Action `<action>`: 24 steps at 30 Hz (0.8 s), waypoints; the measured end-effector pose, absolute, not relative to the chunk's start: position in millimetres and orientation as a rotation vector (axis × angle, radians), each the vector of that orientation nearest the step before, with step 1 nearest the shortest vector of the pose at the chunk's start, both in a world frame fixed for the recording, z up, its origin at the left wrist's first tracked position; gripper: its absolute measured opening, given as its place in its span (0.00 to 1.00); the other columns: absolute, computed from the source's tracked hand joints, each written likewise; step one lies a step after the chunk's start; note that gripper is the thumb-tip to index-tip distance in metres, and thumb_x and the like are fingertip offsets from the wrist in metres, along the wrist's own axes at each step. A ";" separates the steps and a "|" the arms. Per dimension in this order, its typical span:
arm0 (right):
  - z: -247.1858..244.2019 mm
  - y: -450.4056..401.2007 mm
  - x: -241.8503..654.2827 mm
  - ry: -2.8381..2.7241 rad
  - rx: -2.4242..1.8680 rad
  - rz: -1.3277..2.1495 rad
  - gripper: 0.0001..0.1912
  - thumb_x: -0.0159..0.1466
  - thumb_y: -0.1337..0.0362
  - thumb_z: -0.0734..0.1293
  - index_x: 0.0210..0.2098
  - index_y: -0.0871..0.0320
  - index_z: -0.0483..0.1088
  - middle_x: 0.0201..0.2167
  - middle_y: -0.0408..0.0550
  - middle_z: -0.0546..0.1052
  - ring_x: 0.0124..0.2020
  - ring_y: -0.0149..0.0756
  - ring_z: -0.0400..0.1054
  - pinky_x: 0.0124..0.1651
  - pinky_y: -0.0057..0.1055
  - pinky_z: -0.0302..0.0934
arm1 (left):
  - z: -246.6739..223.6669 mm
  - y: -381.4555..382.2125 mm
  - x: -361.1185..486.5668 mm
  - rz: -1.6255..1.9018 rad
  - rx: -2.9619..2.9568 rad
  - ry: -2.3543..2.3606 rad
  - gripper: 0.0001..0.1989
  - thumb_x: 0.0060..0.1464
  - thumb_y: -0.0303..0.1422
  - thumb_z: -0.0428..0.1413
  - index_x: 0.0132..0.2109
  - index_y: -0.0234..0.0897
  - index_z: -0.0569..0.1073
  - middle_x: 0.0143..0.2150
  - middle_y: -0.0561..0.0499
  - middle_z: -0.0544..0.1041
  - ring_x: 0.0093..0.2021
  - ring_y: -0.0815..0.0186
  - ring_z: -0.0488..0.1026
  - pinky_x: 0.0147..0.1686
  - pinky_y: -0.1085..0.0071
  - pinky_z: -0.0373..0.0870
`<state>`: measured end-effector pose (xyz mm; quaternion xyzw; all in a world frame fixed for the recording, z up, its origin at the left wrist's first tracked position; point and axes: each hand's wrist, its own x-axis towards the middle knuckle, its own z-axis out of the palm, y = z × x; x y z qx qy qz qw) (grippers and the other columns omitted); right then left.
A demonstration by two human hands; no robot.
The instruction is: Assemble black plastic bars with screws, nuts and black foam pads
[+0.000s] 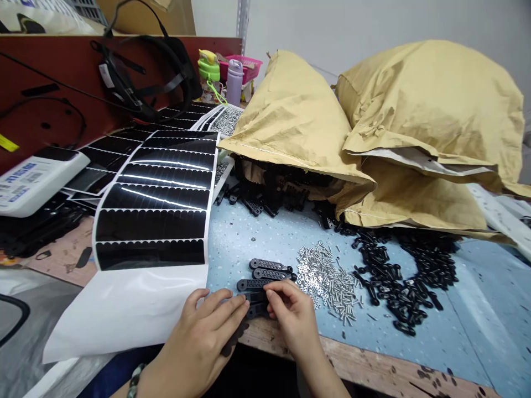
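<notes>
Several black plastic arms (271, 274) with ribbed, hollow sides lie in a row near the front edge of the blue table mat. My left hand (207, 337) reaches over the nearest ones, fingers long and close together, fingertips touching a black piece (255, 307). Under its palm shows a black wavy-edged strip (235, 336), apparently held by the thumb, which is hidden. My right hand (292, 315) is pinched at the right end of the same pieces; what lies between its thumb and finger is too small to make out.
To the right lie a pile of small silver screws (327, 276) and a heap of small black parts (398, 282). Large tan sacks (298, 110) stand behind, one spilling black parts. A sheet of black scalloped stickers (153, 221) and a white device (39, 179) are at left.
</notes>
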<state>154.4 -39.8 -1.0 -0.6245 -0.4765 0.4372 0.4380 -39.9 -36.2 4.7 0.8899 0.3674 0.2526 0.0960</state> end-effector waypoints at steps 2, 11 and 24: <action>-0.8 -40.3 154.0 -1.265 -1.576 1.033 0.09 0.61 0.61 0.64 0.33 0.57 0.75 0.29 0.47 0.72 0.23 0.32 0.67 0.24 0.27 0.64 | 4.4 -36.6 -39.5 0.755 2.646 1.081 0.21 0.55 0.23 0.49 0.55 0.40 0.69 0.51 0.53 0.76 0.49 0.61 0.67 0.51 0.61 0.52; 4.4 -36.8 163.5 -1.693 -1.873 0.581 0.04 0.59 0.65 0.65 0.34 0.55 0.64 0.23 0.41 0.68 0.21 0.34 0.63 0.23 0.27 0.57 | 7.8 -28.7 -33.1 0.646 2.553 1.108 0.20 0.57 0.25 0.51 0.55 0.43 0.70 0.48 0.51 0.75 0.48 0.59 0.67 0.49 0.59 0.56; 41.0 -36.0 156.1 -1.505 -1.460 0.832 0.08 0.64 0.64 0.63 0.28 0.57 0.68 0.36 0.47 0.65 0.32 0.33 0.63 0.30 0.28 0.62 | 18.4 -21.3 -50.0 0.733 2.086 1.330 0.22 0.66 0.32 0.40 0.65 0.50 0.56 0.65 0.53 0.59 0.62 0.58 0.59 0.55 0.59 0.65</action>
